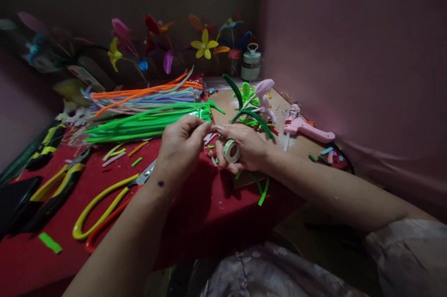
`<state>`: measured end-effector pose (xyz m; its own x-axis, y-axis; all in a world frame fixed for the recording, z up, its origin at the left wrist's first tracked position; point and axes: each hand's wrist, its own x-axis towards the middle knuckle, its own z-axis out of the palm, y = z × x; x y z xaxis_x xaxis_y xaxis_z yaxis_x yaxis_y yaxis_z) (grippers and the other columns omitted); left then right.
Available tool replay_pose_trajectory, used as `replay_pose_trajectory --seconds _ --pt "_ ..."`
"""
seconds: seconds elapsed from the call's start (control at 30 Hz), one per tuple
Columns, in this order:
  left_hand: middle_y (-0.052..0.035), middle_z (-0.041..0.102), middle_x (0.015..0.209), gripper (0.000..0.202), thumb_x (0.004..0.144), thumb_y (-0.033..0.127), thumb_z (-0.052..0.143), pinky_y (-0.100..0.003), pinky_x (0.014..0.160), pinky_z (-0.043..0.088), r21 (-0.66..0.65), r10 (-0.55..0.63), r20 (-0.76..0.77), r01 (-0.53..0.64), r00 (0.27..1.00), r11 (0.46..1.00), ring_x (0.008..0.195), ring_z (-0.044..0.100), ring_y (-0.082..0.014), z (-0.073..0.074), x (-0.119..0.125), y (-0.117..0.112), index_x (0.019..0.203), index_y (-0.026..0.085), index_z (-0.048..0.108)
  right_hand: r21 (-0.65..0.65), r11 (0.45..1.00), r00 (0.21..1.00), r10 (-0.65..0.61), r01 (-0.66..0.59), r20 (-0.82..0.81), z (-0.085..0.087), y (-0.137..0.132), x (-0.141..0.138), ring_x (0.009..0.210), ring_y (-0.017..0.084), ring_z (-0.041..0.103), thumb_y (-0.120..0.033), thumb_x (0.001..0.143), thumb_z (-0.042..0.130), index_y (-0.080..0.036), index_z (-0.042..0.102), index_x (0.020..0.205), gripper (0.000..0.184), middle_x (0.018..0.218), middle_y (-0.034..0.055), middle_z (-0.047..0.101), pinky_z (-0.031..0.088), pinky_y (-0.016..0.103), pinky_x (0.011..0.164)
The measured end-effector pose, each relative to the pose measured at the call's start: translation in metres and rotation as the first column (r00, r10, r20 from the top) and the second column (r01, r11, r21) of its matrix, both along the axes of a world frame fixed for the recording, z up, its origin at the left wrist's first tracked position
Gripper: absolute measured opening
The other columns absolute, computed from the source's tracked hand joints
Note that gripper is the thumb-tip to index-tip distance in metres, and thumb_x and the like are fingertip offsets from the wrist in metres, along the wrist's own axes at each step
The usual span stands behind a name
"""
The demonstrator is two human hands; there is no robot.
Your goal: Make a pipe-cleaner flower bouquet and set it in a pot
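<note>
Two hands: left hand (183,143) pinched, on what I cannot tell; right hand (247,144) grasping the tape (226,152).
Tape: in the right hand's curled fingers, over the bench (199,199).
Fingertips (206,127): close together beyond the tape; step, I judge, is fine pinching; next move calls for steadiness.
Wrap (201,113): green stems (146,124), left of the tape.
Jar (251,64): beyond the tape; contents unclear.

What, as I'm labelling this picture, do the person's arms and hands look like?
No gloves or watch show. The left hand has a dark round spot near the wrist, and no sleeve shows on that arm. Beyond the right hand, the forearm is bare; a loose, pale, faintly patterned sleeve begins near the elbow.
</note>
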<state>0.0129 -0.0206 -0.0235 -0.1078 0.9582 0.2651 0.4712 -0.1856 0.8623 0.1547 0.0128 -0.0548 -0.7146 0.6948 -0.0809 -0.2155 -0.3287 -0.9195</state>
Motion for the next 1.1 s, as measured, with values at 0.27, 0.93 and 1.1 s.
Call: replay_pose_trajectory --seconds 0.27,0.93,1.1 --pt "-0.0023 0.061 0.081 0.009 0.076 0.023 0.063 -0.026 0.066 0.043 0.287 -0.096 -0.071 0.113 0.993 0.951 0.073 0.054 -0.0149 0.006 0.002 -0.018 0.082 0.024 0.07 0.015 0.996 0.996 -0.091 0.091 -0.01 -0.004 0.002 0.001 0.029 0.012 0.047 -0.036 0.092 0.034 -0.016 0.047 0.114 0.032 0.048 -0.0016 0.057 0.024 0.017 0.025" --pt "-0.0007 0.062 0.07 0.007 0.073 0.025 0.066 -0.024 0.066 0.042 0.077 -0.254 -0.078 0.26 0.964 0.962 0.065 0.055 -0.0134 -0.004 -0.001 -0.005 0.072 0.019 0.066 0.061 0.992 0.977 -0.1 0.114 -0.186 -0.002 -0.001 0.006 0.054 0.015 0.059 -0.039 0.084 0.052 -0.018 0.049 0.102 0.029 0.068 0.0016 0.059 0.049 0.026 0.044" --pt "-0.0012 0.063 0.07 0.006 0.072 0.024 0.066 -0.024 0.067 0.042 0.064 -0.269 -0.102 0.276 0.958 0.959 0.066 0.055 -0.0129 -0.004 -0.001 -0.005 0.072 0.018 0.067 0.026 0.994 0.97 -0.098 0.107 -0.221 -0.006 -0.001 0.01 0.058 0.016 0.062 -0.024 0.082 0.054 -0.016 0.049 0.101 0.022 0.073 0.0032 0.061 0.053 0.028 0.048"
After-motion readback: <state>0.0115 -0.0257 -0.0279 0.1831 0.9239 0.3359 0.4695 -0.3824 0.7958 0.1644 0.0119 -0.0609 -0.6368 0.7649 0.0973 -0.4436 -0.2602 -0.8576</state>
